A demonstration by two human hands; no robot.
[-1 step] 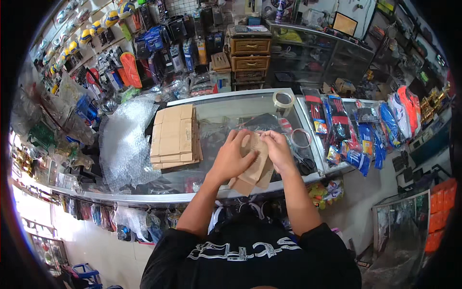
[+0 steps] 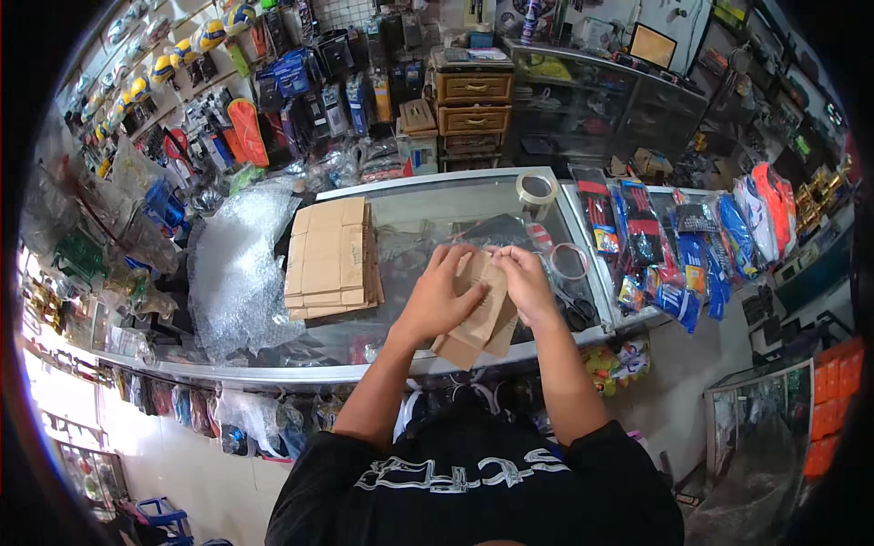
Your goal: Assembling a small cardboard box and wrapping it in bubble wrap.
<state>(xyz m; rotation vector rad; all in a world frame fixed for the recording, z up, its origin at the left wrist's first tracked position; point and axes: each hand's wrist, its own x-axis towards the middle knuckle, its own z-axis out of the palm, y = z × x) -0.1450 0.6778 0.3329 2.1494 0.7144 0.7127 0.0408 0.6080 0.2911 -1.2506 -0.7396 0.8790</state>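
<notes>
In front of me, over the near part of a glass-topped counter (image 2: 414, 205), I hold a small folded piece of brown cardboard (image 2: 481, 320) at a tilt. My left hand (image 2: 442, 296) grips its left side, the thumb lying across its face and the fingers round the far edge. At the upper right edge, my right hand (image 2: 526, 287) pinches it, fingers closed. Its lower flaps stick out below my hands toward me. Left of my hands lies a stack of flattened brown cardboard (image 2: 328, 250). Black-handled scissors (image 2: 579, 314) rest close to my right hand.
Bubble wrap (image 2: 238, 273) covers the counter's left part. A wide tape roll (image 2: 536, 189) stands near the far right corner, with a thinner tape ring (image 2: 569, 261) nearer me. Packaged blue and red goods (image 2: 646, 227) lie to the right. Behind the counter are wooden drawers (image 2: 473, 88).
</notes>
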